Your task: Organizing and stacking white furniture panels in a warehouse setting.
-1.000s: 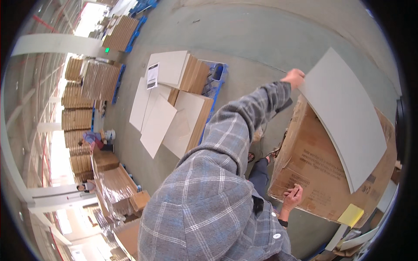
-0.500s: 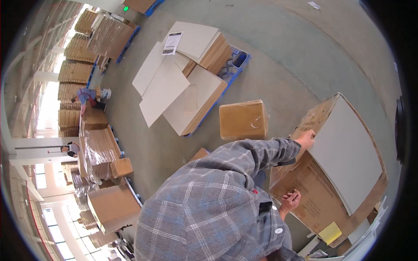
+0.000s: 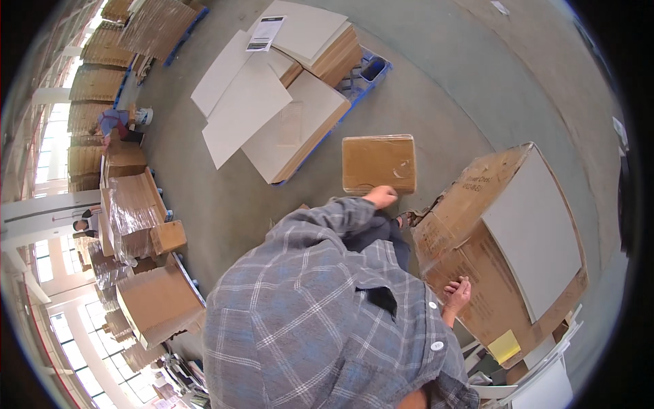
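My left hand [image 3: 383, 196] is over the near edge of a small brown cardboard box [image 3: 378, 160] on the floor. Its fingers look curled; whether anything is in them is hidden. My right hand [image 3: 456, 296] is beside the printed brown side of a large open carton [image 3: 487, 266], its fingers bent inward and pressed together. Anything it may hold cannot be made out. A pale grey flat panel [image 3: 535, 235] lies in the large carton. Near that carton's lower corner is a yellow label [image 3: 504, 347].
White panels [image 3: 252, 102] lie stacked askew on a blue pallet [image 3: 368, 78], with a paper sheet [image 3: 266, 33] on top. Wrapped carton stacks [image 3: 139, 211] line the left. Another person [image 3: 116, 123] bends over boxes there. White boards [image 3: 545, 378] stand at the lower right.
My left hand has left the large carton's upper edge and moved left to the small box. My right hand has barely moved. The view has shifted slightly.
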Demonstrator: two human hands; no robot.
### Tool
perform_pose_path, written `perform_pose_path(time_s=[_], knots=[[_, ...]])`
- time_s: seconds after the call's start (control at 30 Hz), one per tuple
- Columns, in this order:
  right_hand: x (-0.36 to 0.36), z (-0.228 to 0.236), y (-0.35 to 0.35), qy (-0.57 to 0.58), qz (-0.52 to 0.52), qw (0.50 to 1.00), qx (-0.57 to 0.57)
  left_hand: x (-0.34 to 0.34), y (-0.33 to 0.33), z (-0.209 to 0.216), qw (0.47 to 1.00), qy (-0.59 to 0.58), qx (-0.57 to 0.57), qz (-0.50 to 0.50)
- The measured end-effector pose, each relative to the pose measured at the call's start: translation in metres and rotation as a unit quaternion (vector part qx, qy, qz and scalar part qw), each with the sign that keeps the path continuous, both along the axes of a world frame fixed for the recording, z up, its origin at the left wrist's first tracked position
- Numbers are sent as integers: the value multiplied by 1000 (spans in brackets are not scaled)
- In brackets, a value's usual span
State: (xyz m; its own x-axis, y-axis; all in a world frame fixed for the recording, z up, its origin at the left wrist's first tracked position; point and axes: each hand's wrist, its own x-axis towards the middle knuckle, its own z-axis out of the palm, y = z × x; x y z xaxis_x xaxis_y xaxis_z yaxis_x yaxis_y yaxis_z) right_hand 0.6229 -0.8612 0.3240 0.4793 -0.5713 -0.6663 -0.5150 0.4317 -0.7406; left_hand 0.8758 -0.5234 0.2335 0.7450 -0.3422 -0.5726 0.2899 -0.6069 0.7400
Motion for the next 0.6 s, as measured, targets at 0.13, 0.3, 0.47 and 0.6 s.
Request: perform_pose_path(time_s=[0.13,0.3,0.47,0.6], knots=[[0,2,-2,-26,11,1000,0,-32,85,-12,985,89,147,12],[5,9,-2,2,7,1000,6,-75,115,-21,979,108,154,73],[10,13,-3,-1,3,1000,7,-79,100,-23,981,163,64,83],[9,12,-3,-7,-13,1000,17,-69,74,-21,989,96,86,72]])
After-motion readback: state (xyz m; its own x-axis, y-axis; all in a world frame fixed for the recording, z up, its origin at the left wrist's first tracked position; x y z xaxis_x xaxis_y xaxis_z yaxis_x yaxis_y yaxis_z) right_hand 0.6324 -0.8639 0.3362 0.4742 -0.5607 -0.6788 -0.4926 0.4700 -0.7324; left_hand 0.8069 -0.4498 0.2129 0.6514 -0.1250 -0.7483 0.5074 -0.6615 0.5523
